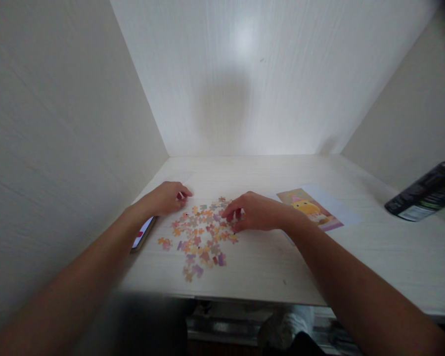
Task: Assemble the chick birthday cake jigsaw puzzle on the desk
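Note:
Loose jigsaw puzzle pieces point(198, 231) in orange, yellow, pink and purple lie spread over the middle of the white table. My right hand point(252, 211) is at the right edge of these pieces, with its fingertips down among them. A gap shows between its thumb and fingers, and no piece is visible in its grip. At the upper left of the spread rests my left hand point(168, 198), its fingers loosely bent and apart, near the tabletop. Nothing shows in it. The undersides of both hands are hidden.
A printed picture point(309, 210) of a yellow character lies right of the pieces, partly behind my right arm. A phone point(144, 233) lies partly under my left forearm. A dark can point(424, 193) stands at the far right. White walls point(252, 109) enclose the table point(259, 277).

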`<state>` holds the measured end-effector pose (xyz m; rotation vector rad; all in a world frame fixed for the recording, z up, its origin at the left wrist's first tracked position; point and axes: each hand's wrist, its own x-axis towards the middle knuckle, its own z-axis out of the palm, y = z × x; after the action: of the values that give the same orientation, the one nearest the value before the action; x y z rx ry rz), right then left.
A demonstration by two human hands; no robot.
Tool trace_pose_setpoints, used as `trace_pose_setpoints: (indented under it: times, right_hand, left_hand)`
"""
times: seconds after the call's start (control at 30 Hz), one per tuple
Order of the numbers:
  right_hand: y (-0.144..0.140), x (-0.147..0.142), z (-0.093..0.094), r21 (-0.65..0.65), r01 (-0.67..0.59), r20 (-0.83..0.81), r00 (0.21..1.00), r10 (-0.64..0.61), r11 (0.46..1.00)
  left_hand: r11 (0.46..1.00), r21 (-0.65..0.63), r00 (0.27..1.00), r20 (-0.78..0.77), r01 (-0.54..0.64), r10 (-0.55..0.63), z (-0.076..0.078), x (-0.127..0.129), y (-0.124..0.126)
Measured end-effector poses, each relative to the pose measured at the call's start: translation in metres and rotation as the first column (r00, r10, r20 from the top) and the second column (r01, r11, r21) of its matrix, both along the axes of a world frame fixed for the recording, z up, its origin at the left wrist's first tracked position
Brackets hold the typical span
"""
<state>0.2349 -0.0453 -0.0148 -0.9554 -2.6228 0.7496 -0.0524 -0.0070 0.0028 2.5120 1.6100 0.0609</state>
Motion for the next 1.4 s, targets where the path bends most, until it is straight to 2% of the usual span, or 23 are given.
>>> trace_pose_setpoints:
  times: [0.37, 0.57, 0.67, 0.73, 0.8, 0.9, 0.93, 1.0, 1.07, 1.17, 1.3, 1.4]
  right_hand:
    - [0.000, -0.002, -0.004, 0.046, -0.063, -0.060, 0.996, 0.065, 0.997]
    - [0.006, -0.001, -0.007, -0.078, -0.098, -0.215, 0.973, 0.079, 0.992]
    - [0.013, 0.002, -0.007, -0.113, -0.019, -0.349, 0.937, -0.022, 0.993]
    - [0.017, 0.005, -0.006, -0.172, 0.031, -0.436, 0.894, -0.104, 0.985]
    - [0.019, 0.007, -0.005, -0.229, 0.050, -0.498, 0.852, -0.161, 0.972]
    - [0.021, 0.009, -0.006, -0.278, 0.068, -0.539, 0.815, -0.214, 0.958]
    - [0.021, 0.009, -0.007, -0.289, 0.076, -0.540, 0.810, -0.228, 0.954]
    - [0.024, 0.009, -0.011, -0.307, 0.085, -0.542, 0.803, -0.248, 0.948]
    - [0.027, 0.009, -0.017, -0.316, 0.086, -0.550, 0.795, -0.257, 0.945]
    - [0.031, 0.009, -0.024, -0.315, 0.086, -0.562, 0.785, -0.259, 0.945]
    - [0.031, 0.008, -0.026, -0.328, 0.078, -0.544, 0.799, -0.255, 0.942]
    - [0.029, 0.007, -0.025, -0.334, 0.070, -0.535, 0.807, -0.250, 0.940]
  left_hand:
    - [0.998, -0.052, 0.997, -0.062, 0.033, -0.036, 0.005, 0.005, 0.003]
    - [0.998, -0.065, 0.999, -0.041, 0.002, -0.004, 0.014, 0.014, -0.003]
    - [0.999, -0.014, 0.999, -0.015, -0.033, 0.033, 0.022, 0.022, -0.019]
    - [0.998, 0.026, 0.998, 0.043, -0.054, 0.053, 0.027, 0.035, -0.043]
    - [0.999, -0.005, 0.967, 0.250, -0.044, 0.044, 0.027, 0.054, -0.076]
    - [0.992, -0.086, 0.892, 0.449, 0.092, -0.043, 0.016, 0.091, -0.130]
    - [0.987, -0.079, 0.881, 0.465, 0.143, -0.091, 0.009, 0.102, -0.144]
    - [0.986, -0.040, 0.871, 0.477, 0.159, -0.121, -0.005, 0.121, -0.164]
    - [0.993, -0.008, 0.871, 0.481, 0.122, -0.103, -0.018, 0.132, -0.171]
    - [0.996, 0.062, 0.874, 0.480, 0.061, -0.083, -0.030, 0.136, -0.171]
    - [0.980, 0.199, 0.904, 0.419, 0.000, -0.085, -0.039, 0.131, -0.175]
    - [0.952, 0.308, 0.934, 0.340, -0.003, -0.106, -0.041, 0.122, -0.187]
